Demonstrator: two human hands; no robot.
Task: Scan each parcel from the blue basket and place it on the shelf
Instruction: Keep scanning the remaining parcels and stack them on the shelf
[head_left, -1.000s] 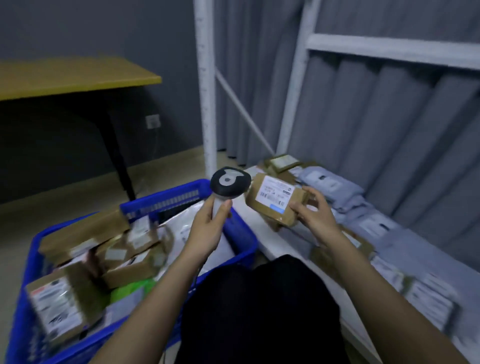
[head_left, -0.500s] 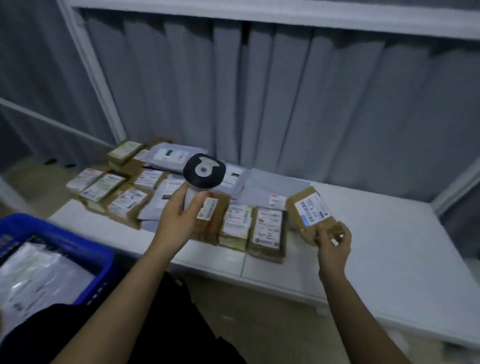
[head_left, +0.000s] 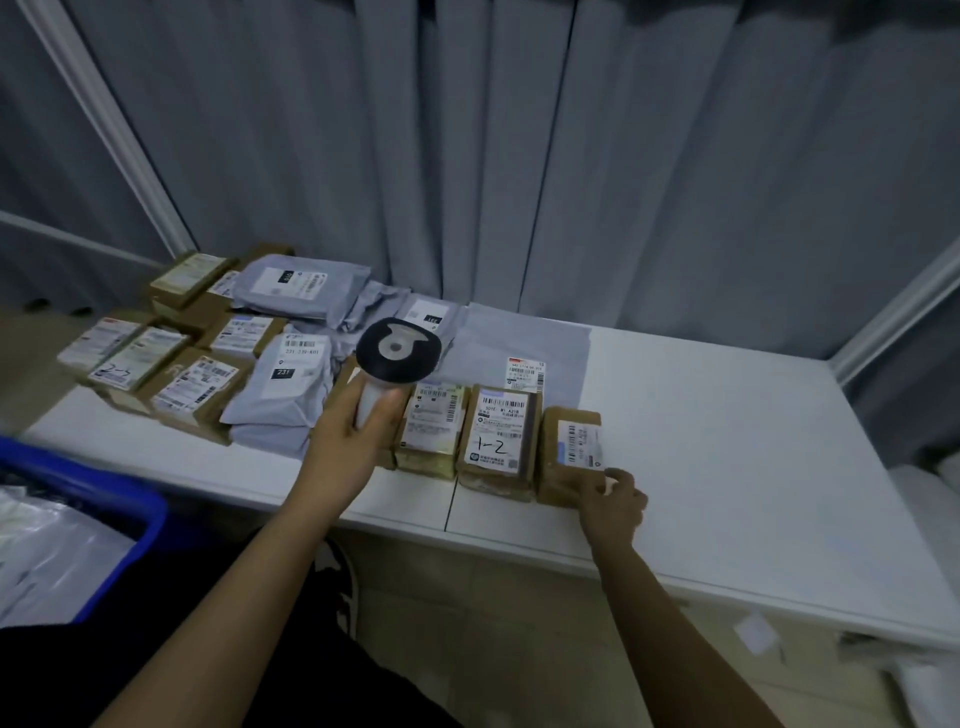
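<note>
Showing at far left, blue basket corner, pale bags inside. Left hand grips scanner upright above the shelf. Right of it, labelled boxes in a row. Right hand at the end brown parcel, fingers curled on its near corner, seemingly pinching; parcel lies flat on shelf.

Single head-worn wide-angle view, looking forward and down over a white shelf.

The camera sits close above the person's forearms, which enter from 6 o'clock; the shelf spans the middle, grey curtains fill 12 o'clock, a blue basket edges in at 8 o'clock. Straight lines bow toward the borders.
</note>
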